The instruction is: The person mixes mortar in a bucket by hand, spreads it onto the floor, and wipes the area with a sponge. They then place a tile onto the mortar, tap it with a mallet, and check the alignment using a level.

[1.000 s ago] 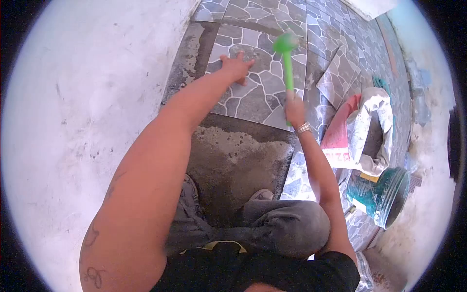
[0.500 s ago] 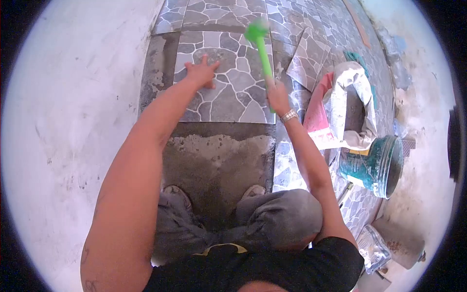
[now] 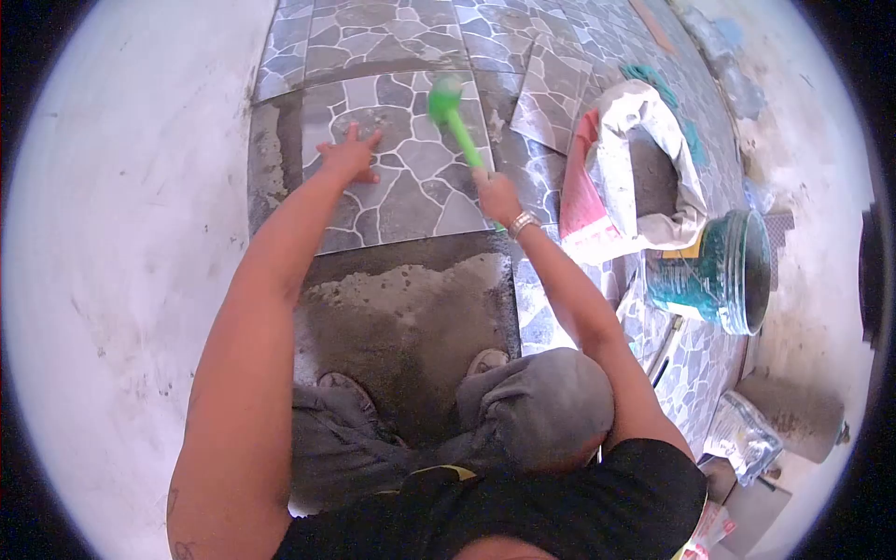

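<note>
My right hand [image 3: 499, 197] is wrapped round the handle of a green mallet [image 3: 460, 133], whose blurred head is over the upper right part of a stone-patterned floor tile [image 3: 425, 198]. On the left half of that same tile, my left hand [image 3: 349, 157] rests with its fingers spread. The tile is grey with white lines between the printed stones. Along its near edge runs a strip of bare, damp-looking mortar bed [image 3: 401, 308], and a narrower bare strip shows at its left side.
Laid tiles [image 3: 383, 33] continue beyond. A loose tile [image 3: 551, 98] leans across them at right, beside an open sack [image 3: 611, 140] of grey material. A green bucket [image 3: 714, 271] lies on its side nearer me. White walls [image 3: 131, 233] bound both sides.
The mallet has come down and left over the tile, still in my right hand. My left hand stays spread on the tile. The whole view has shifted and turned slightly.
</note>
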`<state>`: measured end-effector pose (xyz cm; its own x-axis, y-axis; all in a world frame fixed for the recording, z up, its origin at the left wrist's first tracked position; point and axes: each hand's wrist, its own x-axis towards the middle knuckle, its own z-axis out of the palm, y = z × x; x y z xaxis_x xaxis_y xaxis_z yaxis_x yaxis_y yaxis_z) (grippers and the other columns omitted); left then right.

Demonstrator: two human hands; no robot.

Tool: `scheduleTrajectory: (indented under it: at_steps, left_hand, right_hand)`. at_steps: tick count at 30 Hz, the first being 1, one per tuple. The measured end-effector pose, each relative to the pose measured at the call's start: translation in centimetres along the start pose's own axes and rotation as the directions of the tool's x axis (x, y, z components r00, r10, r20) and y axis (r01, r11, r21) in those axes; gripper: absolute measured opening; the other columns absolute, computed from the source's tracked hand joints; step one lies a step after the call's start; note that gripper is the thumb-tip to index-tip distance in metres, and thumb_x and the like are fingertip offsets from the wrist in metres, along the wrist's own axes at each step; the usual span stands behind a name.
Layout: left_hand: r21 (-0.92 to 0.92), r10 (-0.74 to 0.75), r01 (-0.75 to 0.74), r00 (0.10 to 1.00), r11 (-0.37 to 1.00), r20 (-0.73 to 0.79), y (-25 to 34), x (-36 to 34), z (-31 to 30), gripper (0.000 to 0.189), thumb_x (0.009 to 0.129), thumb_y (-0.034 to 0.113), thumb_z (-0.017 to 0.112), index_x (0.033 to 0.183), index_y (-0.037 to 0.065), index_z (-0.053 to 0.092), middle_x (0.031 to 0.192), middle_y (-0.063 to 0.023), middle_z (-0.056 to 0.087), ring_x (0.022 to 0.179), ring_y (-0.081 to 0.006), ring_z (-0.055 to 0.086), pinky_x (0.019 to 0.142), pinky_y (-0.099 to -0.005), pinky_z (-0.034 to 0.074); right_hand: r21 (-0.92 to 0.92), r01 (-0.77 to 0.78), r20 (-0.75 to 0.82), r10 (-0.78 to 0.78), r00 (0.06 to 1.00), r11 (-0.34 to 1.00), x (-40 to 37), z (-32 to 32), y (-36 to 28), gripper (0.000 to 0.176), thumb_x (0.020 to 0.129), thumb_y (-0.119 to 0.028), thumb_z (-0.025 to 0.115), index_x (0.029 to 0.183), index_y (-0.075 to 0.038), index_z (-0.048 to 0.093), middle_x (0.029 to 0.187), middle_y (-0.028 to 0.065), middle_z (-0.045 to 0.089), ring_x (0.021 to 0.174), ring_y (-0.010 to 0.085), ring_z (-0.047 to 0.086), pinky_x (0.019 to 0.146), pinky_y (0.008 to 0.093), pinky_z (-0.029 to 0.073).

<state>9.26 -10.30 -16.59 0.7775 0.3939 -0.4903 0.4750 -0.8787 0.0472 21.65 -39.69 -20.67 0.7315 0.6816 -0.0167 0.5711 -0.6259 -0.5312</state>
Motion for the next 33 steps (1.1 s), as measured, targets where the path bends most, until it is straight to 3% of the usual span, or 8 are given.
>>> scheduleTrajectory:
  at_steps: [6, 9, 15, 19, 22, 24, 29, 33]
  left_hand:
    - [0.028, -0.004, 0.003, 0.999, 1.0, 0.034, 0.5, -0.5, -0.7, 0.102, 0.074, 0.045, 0.08, 0.154, 0.041, 0.016, 0.164, -0.0137, 0.002, 0.14, -0.0475, 0.032, 0.106, -0.074, 0.023]
    - [0.041, 0.001, -0.002, 1.0, 0.999, 0.028, -0.2, 0.6, 0.3, 0.103, 0.074, 0.046, 0.079, 0.154, 0.041, 0.015, 0.164, -0.0132, 0.002, 0.141, -0.0443, 0.031, 0.105, -0.0747, 0.024]
    - [0.042, 0.099, -0.097, 0.994, 0.994, -0.043, -3.2, 5.5, 3.8, 0.105, 0.073, 0.043, 0.081, 0.154, 0.041, 0.013, 0.163, -0.013, 0.009, 0.145, -0.0362, 0.027, 0.105, -0.0751, 0.025]
    - [0.157, 0.344, -0.344, 0.939, 0.926, 0.032, -4.7, 7.0, 2.9, 0.102, 0.074, 0.035, 0.082, 0.154, 0.013, 0.023, 0.154, -0.0233, 0.031, 0.143, -0.0416, 0.027, 0.117, -0.0412, 0.028]
    - [-0.13, 0.508, -0.493, 0.85, 0.86, 0.142, -9.7, 10.6, 2.0, 0.07, 0.08, 0.031, 0.076, 0.14, 0.006, 0.05, 0.131, -0.0224, 0.059, 0.122, -0.0329, 0.057, 0.102, -0.0393, 0.044]
    - [-0.32, 0.408, -0.344, 0.899, 0.883, 0.158, -8.8, 6.8, 0.1, 0.062, 0.083, 0.031, 0.071, 0.137, 0.006, 0.054, 0.12, -0.0212, 0.066, 0.108, -0.0281, 0.065, 0.092, -0.037, 0.05]
    - [0.019, 0.172, -0.175, 0.941, 0.984, -0.293, -14.6, 2.3, -0.7, 0.058, 0.075, 0.027, 0.066, 0.131, 0.01, 0.061, 0.083, -0.0206, 0.071, 0.082, -0.0313, 0.071, 0.078, -0.0398, 0.053]
    - [-0.092, 0.119, -0.165, 0.918, 0.982, -0.379, -19.8, -0.3, -0.6, 0.063, 0.071, 0.024, 0.066, 0.132, 0.008, 0.06, 0.098, -0.0255, 0.068, 0.092, -0.0347, 0.068, 0.083, -0.0414, 0.052]
  right_hand:
    - [0.4, -0.17, -0.069, 0.214, 0.974, 0.901, -4.8, -4.8, -3.9, 0.056, 0.097, -0.047, 0.043, 0.085, 0.005, 0.062, 0.078, 0.0291, 0.062, 0.076, 0.0463, 0.062, 0.068, 0.0522, 0.045]
    - [0.228, -0.255, 0.119, 0.233, 0.965, 0.94, -7.1, -2.5, 0.6, 0.057, 0.097, -0.049, 0.043, 0.086, 0.004, 0.061, 0.076, 0.0277, 0.062, 0.076, 0.044, 0.062, 0.069, 0.0512, 0.045]
    - [0.388, -0.395, 0.089, 0.392, 0.915, 0.833, -22.0, -9.0, -1.3, 0.05, 0.088, -0.049, 0.062, 0.101, -0.001, 0.06, 0.08, 0.0226, 0.066, 0.074, 0.0358, 0.066, 0.071, 0.0436, 0.05]
    - [0.307, -0.481, 0.015, 0.501, 0.865, 0.821, -33.1, -10.6, 0.9, 0.04, 0.082, -0.04, 0.066, 0.103, -0.005, 0.062, 0.08, 0.0215, 0.066, 0.075, 0.0359, 0.066, 0.072, 0.0464, 0.052]
    - [0.142, -0.612, -0.088, 0.626, 0.775, 0.778, -42.5, -9.6, 4.1, 0.037, 0.081, -0.037, 0.065, 0.104, -0.008, 0.063, 0.084, 0.0233, 0.067, 0.08, 0.0402, 0.067, 0.075, 0.0498, 0.053]
    - [0.044, -0.696, -0.094, 0.696, 0.711, 0.717, -48.6, -9.3, 5.5, 0.034, 0.082, -0.036, 0.064, 0.103, -0.009, 0.064, 0.085, 0.0222, 0.068, 0.081, 0.0402, 0.067, 0.076, 0.0506, 0.053]
    - [-0.035, -0.79, -0.063, 0.788, 0.613, 0.612, -56.6, -10.2, 7.4, 0.032, 0.082, -0.033, 0.065, 0.103, -0.01, 0.064, 0.092, 0.0182, 0.069, 0.088, 0.0373, 0.067, 0.078, 0.0488, 0.053]
    - [-0.115, -0.564, -0.199, 0.537, 0.82, 0.818, -56.5, -10.0, 10.4, 0.035, 0.078, -0.029, 0.073, 0.102, -0.006, 0.065, 0.092, 0.0195, 0.067, 0.087, 0.0377, 0.066, 0.08, 0.0472, 0.053]
